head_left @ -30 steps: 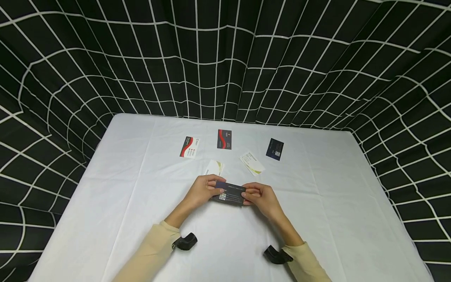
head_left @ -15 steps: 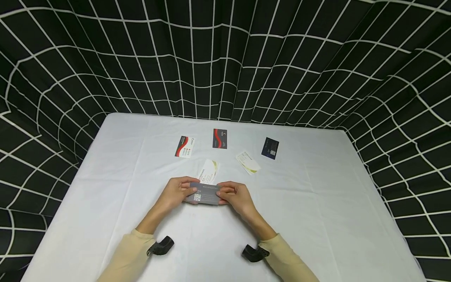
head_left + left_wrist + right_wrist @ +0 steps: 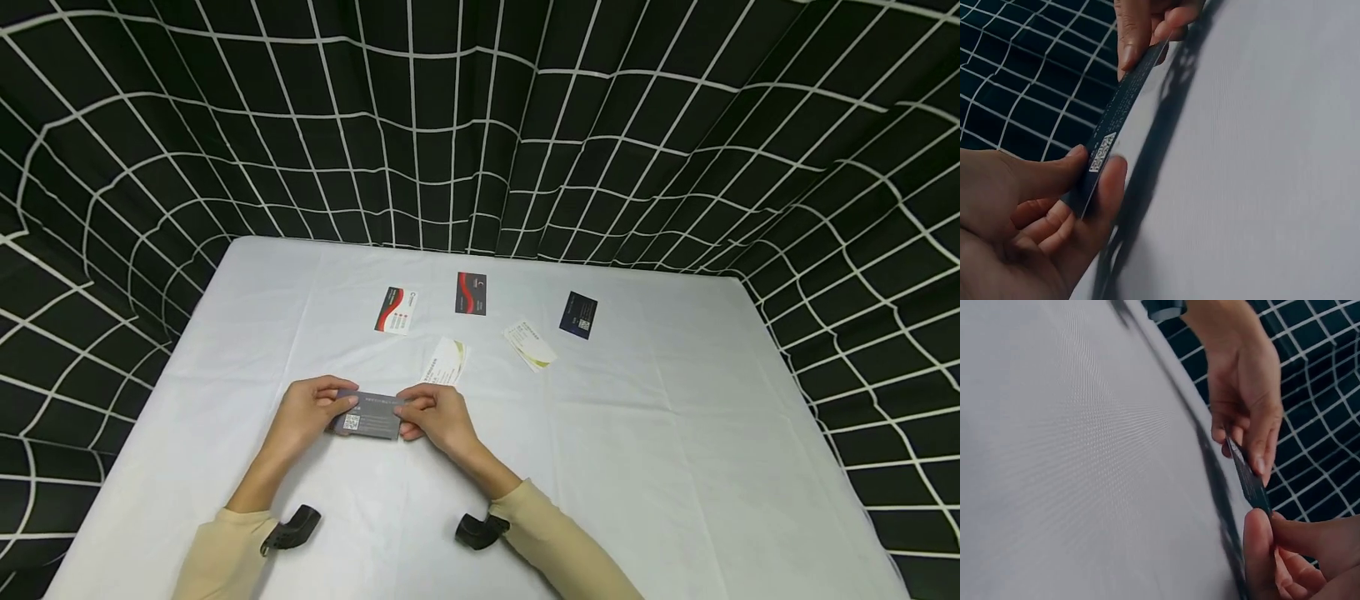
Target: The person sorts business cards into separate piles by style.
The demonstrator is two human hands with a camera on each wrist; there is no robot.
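Note:
A dark business card [image 3: 377,417] with a QR code and small pale print is held just above the white table, left of centre. Thumb and fingers of my left hand [image 3: 303,412] pinch its left end. The other end is pinched by my right hand [image 3: 442,419]. The left wrist view shows the card [image 3: 1119,112] nearly edge-on, its QR code close to the left thumb. In the right wrist view the card [image 3: 1249,481] spans the gap between both hands. Right behind the hands lie white-and-gold cards [image 3: 444,360], overlapping.
Farther back on the white tablecloth [image 3: 637,467] lie a white card with a red wave [image 3: 397,311], a dark card with a red wave [image 3: 471,293], more white-and-gold cards [image 3: 529,344] and a navy card [image 3: 578,315]. A black curtain with white grid lines [image 3: 450,125] surrounds the table.
Both hands have moved left together, carrying the dark business card with them. The white-and-gold cards behind have come more into view. The grip at both ends looks the same.

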